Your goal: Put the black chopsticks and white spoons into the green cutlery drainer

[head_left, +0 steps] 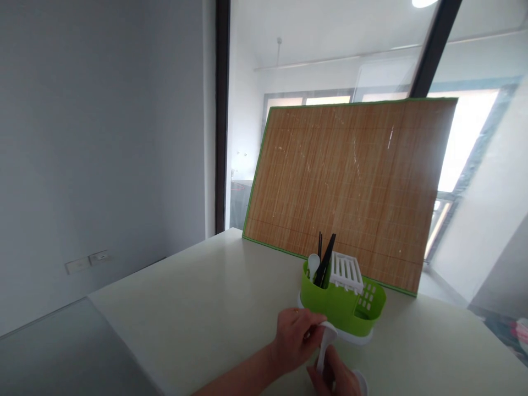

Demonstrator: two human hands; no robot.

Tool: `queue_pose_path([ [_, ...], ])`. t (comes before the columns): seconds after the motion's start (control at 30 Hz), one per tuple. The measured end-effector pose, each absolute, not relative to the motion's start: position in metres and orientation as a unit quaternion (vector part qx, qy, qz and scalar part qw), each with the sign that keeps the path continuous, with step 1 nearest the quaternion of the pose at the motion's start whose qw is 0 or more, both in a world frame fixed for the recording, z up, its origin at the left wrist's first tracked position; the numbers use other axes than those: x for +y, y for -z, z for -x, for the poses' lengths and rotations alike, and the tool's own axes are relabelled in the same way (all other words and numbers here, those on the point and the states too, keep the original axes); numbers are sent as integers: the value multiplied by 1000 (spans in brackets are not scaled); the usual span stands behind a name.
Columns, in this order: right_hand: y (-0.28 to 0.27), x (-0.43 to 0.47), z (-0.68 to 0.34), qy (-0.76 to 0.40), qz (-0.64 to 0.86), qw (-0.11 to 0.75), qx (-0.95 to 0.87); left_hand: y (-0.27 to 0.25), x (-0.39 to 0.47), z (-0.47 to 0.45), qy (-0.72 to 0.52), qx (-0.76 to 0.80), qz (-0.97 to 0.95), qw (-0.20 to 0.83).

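Observation:
A white spoon (325,346) is held between my two hands, in front of the green caddy. My left hand (295,336) is closed, its fingers pinching the spoon near the bowl. Lower down, my right hand (339,375) grips the handle. Part of another white rounded object (362,383) shows beside my right hand; the rest is hidden, so I cannot tell its kind. The green caddy (330,305) stands on a white base tray (358,339). In its left compartment are a white spoon (313,265) and black chopsticks (320,243) beside a broader black utensil (327,258).
A white slatted rack (346,270) sits tilted on top of the caddy's middle. Behind it, a bamboo mat (350,192) with green edging leans against the glass partition. The white table (198,302) extends left towards a grey wall (103,137) with sockets (87,262).

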State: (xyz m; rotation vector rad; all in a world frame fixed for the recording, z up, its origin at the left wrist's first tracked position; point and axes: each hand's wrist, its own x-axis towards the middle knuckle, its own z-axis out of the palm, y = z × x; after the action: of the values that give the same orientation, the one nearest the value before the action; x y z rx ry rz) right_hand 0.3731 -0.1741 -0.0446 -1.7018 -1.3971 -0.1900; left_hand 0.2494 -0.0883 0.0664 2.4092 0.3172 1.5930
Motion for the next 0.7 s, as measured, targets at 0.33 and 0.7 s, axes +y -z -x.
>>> queue_pose_path([
  [0.33, 17, -180, -380, 119, 619, 479, -611, -167, -23, -260, -683, 195, -702, 48],
  [0.7, 15, -179, -382, 148, 592, 445, -656, -144, 25, -306, -374, 348, -859, 15],
])
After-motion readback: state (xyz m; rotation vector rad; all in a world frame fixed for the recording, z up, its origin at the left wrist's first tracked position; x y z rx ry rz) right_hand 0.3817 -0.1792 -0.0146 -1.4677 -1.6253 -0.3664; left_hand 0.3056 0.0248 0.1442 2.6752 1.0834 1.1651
